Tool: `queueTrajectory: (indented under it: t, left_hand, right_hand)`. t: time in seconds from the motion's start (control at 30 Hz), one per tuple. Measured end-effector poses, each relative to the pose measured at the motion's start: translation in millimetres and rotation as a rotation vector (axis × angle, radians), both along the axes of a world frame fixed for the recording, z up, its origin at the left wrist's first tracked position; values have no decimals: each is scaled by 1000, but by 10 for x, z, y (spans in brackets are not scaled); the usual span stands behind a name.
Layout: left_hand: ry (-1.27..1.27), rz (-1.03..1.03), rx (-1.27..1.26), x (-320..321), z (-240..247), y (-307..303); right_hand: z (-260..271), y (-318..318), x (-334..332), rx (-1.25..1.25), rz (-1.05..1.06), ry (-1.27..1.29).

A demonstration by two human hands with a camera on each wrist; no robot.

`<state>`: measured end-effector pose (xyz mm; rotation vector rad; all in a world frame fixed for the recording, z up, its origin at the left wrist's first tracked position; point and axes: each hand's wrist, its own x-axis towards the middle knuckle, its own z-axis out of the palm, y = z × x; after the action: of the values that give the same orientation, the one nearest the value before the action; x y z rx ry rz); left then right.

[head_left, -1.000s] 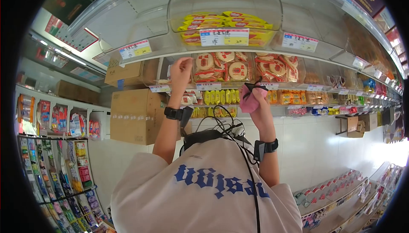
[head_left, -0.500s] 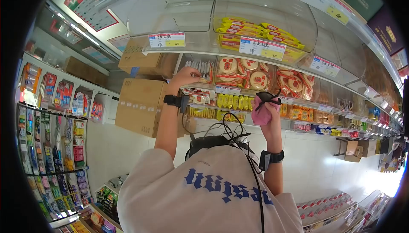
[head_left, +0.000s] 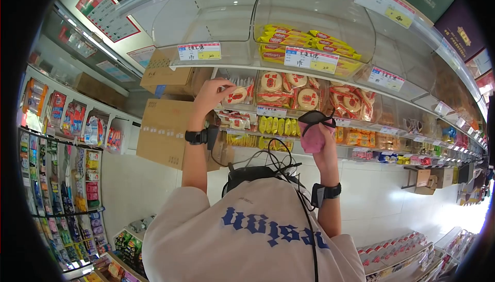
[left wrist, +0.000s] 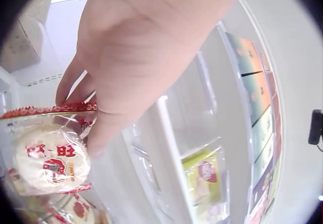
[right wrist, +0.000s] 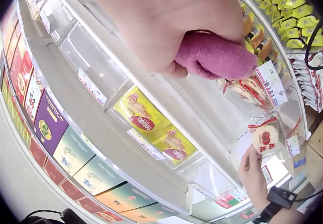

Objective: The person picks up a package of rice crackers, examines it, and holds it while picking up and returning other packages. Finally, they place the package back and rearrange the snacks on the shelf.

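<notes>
A person's left hand (head_left: 209,96) pinches a clear packet with a round white cracker (left wrist: 53,158) by its red crimped edge, thumb on one side, fingers on the other, nearly closed. The packet is at the leftmost bin of a shop shelf, beside bins of similar crackers (head_left: 308,99). The right hand (head_left: 326,153) has its fingers curled round a pink cloth item (head_left: 312,138) with black straps, well apart from the packet. This seems to be the handling of one packet at its bin; whether it is being taken or placed, I cannot tell. The next move calls for a light pinch and room past the bin's walls.
</notes>
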<state>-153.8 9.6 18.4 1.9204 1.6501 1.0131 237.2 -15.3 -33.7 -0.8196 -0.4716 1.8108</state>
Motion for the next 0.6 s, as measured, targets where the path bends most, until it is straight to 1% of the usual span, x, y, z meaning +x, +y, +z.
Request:
queueTrajectory:
  t: [0.07,0.1,0.17,0.2,0.27,0.33,0.37,0.47,0.5,0.57,0.6]
  left_hand:
    - [-62,59,2,168,209,-105]
    - [-96,85,2,277,279,-153]
    - [-253,70,-39,537,347,-251]
    - [-332,61,-64,644,339,-273]
    - [-303,4,-56,815,266,-265]
    - [-250,-13,-60,1040,297,-286]
    - [-254,-8,10,1140,276,-283]
    - [-364,98,31,1272,303,-297]
    - [-451,97,6,1301,316,-285]
    - [-625,97,-46,1342,350,-277]
    - [-641,85,-71,1358,376,-288]
  right_hand:
    - [126,-1,-81,-23,-28,-25]
    - [144,12,-129,24,-14,-53]
    - [171,36,-238,109,8,-116]
    - [213,52,-294,137,58,-160]
    - [307,76,-406,187,162,-248]
    - [291,69,-522,232,189,-128]
    - [289,76,-575,259,208,-64]
    - [491,44,-663,289,176,8]
    - [584,1,-647,167,187,69]
    - [531,-22,-608,293,257,-222]
    - [513,-26,-600,356,289,-367]
